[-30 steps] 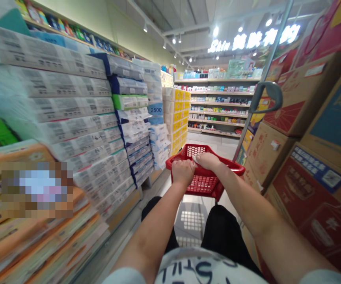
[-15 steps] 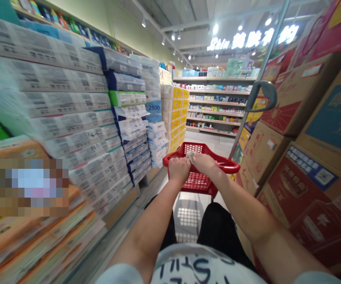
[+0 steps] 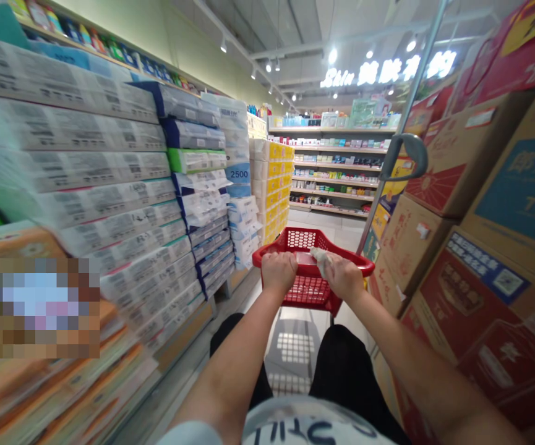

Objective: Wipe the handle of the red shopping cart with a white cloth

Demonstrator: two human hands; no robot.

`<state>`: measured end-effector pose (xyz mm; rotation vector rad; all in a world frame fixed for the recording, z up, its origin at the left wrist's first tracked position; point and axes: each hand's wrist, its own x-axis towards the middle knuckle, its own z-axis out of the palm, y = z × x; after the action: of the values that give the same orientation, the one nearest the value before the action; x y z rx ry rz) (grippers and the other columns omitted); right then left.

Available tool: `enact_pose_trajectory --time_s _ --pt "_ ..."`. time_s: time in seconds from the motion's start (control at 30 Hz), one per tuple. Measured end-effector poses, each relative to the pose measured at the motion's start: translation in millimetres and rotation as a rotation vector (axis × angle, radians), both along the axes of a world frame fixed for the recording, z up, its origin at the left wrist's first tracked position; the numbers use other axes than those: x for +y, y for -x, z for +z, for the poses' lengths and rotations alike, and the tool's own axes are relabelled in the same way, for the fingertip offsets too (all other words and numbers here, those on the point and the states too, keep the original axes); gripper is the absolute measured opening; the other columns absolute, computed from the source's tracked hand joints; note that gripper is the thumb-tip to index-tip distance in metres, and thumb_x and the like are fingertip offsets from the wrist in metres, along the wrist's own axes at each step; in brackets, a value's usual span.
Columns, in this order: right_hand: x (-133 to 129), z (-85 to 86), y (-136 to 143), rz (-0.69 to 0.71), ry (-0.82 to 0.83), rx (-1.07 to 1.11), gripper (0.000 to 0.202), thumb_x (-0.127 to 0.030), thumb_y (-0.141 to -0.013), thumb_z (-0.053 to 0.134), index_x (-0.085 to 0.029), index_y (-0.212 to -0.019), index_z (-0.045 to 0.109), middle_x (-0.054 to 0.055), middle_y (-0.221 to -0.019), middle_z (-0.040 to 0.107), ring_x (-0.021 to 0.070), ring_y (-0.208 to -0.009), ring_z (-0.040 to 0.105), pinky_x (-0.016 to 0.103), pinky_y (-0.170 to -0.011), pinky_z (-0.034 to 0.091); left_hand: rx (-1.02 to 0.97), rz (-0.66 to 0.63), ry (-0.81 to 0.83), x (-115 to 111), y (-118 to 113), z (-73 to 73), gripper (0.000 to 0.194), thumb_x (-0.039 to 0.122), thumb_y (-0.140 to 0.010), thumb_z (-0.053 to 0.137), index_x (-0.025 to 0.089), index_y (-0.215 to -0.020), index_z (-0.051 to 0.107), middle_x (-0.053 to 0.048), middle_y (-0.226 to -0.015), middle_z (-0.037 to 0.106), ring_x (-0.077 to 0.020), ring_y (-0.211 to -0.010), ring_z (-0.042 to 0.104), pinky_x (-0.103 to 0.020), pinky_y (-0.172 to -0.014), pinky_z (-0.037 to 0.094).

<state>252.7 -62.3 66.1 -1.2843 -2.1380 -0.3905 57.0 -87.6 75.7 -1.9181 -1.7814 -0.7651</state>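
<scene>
A red shopping cart [image 3: 311,298] with a mesh basket stands right in front of my legs. My left hand [image 3: 279,271] is wrapped round the left part of its handle [image 3: 304,259]. My right hand [image 3: 344,278] is closed at the right part of the handle, with a crumpled whitish cloth [image 3: 321,258] bunched in its fingers and resting against the bar. A short stretch of handle shows between the two hands. The fingertips of both hands are hidden from this angle.
Tall stacks of wrapped tissue packs [image 3: 109,167] line the left side. On the right, cardboard cartons [image 3: 471,303] rise close to the cart, beside a metal pole with a grey handle [image 3: 404,157]. Product shelves [image 3: 336,164] stand at the aisle's far end.
My right hand has slid right along the handle with the cloth, away from my left hand. The left hand keeps its hold on the bar.
</scene>
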Motion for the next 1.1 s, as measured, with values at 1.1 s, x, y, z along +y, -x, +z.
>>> enact_pose_trajectory --time_s 1.1 --pt "5 38.9 37 0.027 0.25 -0.181 0.048 -0.045 -0.1 0.016 -0.026 -0.129 0.05 0.009 -0.117 0.065 0.0208 -0.09 0.067 0.033 -0.073 0.05 -0.101 -0.085 -0.055 7 -12 8.2 0.011 0.025 -0.091 0.045 0.02 -0.092 0.056 -0.006 -0.094 0.063 -0.0219 -0.095 0.056 -0.036 -0.092 0.039"
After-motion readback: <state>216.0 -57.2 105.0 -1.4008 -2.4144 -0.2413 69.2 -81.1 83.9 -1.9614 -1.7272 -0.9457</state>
